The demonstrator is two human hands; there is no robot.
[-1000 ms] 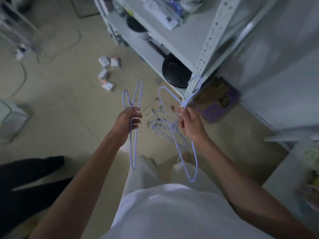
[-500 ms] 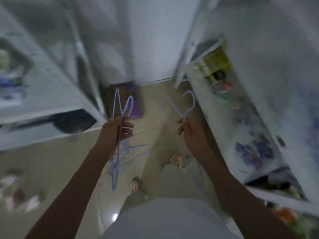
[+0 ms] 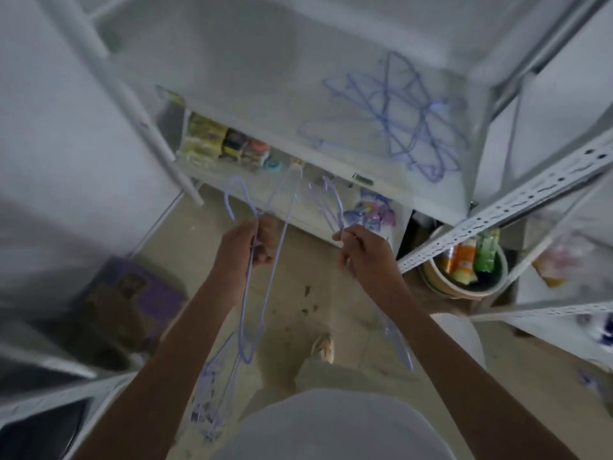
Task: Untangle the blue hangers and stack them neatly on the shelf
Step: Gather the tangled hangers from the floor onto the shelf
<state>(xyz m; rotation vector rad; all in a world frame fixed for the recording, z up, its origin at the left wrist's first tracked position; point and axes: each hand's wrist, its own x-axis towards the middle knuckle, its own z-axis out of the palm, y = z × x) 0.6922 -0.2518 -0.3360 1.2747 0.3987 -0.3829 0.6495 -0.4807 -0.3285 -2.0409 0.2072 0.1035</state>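
Note:
My left hand grips a blue wire hanger near its neck, with the hook up and the body hanging down past my forearm. More blue hangers dangle tangled below it. My right hand pinches another blue hanger at the neck; its lower end shows under my right forearm. On the white shelf ahead lies a loose pile of blue hangers, crossed over one another. Both hands are below and in front of the shelf edge.
A lower shelf holds small packets and jars. A bowl with bottles stands on the floor at right, behind a slotted metal rack beam. A purple box lies on the floor at left. A white pole leans at left.
The view has swung round from the floor and the left rack to the shelf with the hanger pile. Both hands kept their hangers and rose toward that shelf.

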